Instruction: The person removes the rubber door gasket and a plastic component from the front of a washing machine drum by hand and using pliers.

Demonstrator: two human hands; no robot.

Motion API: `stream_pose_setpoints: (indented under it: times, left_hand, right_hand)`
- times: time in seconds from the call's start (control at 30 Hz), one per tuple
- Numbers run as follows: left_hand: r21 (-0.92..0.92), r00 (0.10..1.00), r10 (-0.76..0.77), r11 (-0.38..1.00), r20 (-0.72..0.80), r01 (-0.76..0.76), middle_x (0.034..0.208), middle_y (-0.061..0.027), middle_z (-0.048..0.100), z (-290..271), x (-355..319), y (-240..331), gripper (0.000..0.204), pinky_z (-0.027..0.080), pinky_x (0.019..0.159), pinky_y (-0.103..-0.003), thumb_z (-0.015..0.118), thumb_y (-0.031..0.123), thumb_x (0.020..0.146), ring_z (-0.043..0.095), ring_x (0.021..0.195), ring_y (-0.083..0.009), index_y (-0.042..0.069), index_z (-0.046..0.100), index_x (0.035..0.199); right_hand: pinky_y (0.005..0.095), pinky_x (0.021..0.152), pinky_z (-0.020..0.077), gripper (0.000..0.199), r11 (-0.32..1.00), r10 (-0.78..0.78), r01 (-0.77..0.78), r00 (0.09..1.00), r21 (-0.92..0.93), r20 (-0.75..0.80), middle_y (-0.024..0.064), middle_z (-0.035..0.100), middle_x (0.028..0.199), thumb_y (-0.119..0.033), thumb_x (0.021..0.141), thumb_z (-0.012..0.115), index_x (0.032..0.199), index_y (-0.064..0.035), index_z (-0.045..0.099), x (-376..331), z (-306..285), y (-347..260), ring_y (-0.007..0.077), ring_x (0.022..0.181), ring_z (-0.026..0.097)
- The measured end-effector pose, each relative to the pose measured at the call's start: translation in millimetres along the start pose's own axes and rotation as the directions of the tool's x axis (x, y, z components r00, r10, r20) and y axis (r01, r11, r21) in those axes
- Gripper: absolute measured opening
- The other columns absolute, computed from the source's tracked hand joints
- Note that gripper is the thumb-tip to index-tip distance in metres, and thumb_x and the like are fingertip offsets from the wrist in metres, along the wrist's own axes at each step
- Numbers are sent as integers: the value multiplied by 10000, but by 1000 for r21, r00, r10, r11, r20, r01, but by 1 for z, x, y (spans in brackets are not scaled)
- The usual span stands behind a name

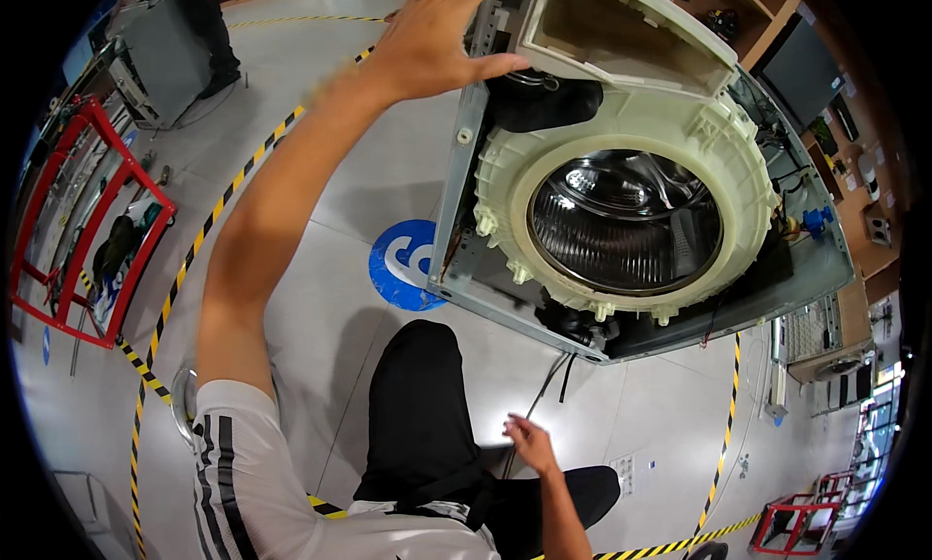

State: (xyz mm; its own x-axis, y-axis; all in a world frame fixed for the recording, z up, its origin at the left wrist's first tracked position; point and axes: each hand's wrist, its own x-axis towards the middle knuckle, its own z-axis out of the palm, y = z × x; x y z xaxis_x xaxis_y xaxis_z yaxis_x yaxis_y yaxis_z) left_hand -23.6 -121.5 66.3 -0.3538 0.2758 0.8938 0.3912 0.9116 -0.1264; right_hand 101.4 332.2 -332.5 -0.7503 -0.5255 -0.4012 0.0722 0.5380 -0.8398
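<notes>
A stripped front-loading washing machine (621, 201) with a grey metal frame is seen standing on the pale grey floor (320, 298), its front panel off and its cream plastic outer tub (738, 172) exposed. Inside the tub ring, the shiny steel drum (621, 225) is visible. A cream plastic detergent drawer housing (621, 26) is seated at the upper part of the frame, above a black rubber hose piece (544, 104).

The left hand (432, 36) is raised and laid flat against the upper left corner of the machine's frame, fingers spread and the thumb resting just beside the black hose piece; nothing is gripped in it. The right hand (529, 442) is held low, near the person's black-trousered knee (417, 405), fingers loosely open and empty, close to two dark cables (553, 380) trailing from beneath the machine.

A blue round floor marking (403, 264) is partly covered by the machine's lower left corner. Yellow-and-black striped floor tape (194, 249) is noted to the left, and beyond it a red metal-framed cart (83, 220).
</notes>
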Motion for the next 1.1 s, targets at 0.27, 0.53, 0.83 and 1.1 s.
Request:
stream_pose_setpoints:
  times: [0.27, 0.53, 0.83, 1.1]
  left_hand:
    - [-222, 956, -294, 931, 21, 291, 1468, -289, 170, 66, -64, -14, 1270, 251, 1121, -430, 865, 443, 576, 220, 1364, -422, -68, 74, 1429]
    - [-545, 874, -477, 712, 86, 442, 1448, -229, 303, 92, -96, 1, 1104, 262, 1113, -390, 851, 243, 646, 301, 1355, -338, 6, 143, 1460]
    - [-650, 865, -485, 619, 126, 441, 1416, -211, 371, 95, -95, 0, 958, 314, 1064, -431, 783, 104, 675, 380, 1271, -387, 15, 223, 1447]
    - [-543, 888, -442, 718, 128, 435, 1418, -176, 391, 88, -100, -5, 974, 308, 1052, -412, 793, 187, 675, 431, 1242, -339, 28, 229, 1453]
  right_hand:
    - [286, 805, 504, 366, 907, -422, 412, 878, -91, -225, 133, 680, 1011, -111, 902, 605, 1230, 37, 540, 74, -78, -224, 167, 891, 664]
    - [252, 716, 523, 519, 676, -729, 698, 587, -235, -353, 148, 593, 1164, -81, 821, 693, 1274, 50, 477, 137, -74, -408, 135, 837, 647]
    - [254, 591, 531, 490, 756, -651, 568, 704, -326, -283, 129, 647, 925, -106, 741, 782, 1116, 77, 526, 174, -69, -467, 162, 706, 648]
    - [254, 595, 556, 432, 796, -601, 559, 775, -231, -195, 119, 620, 934, 56, 725, 740, 1089, 82, 509, 148, -105, -469, 154, 710, 628]
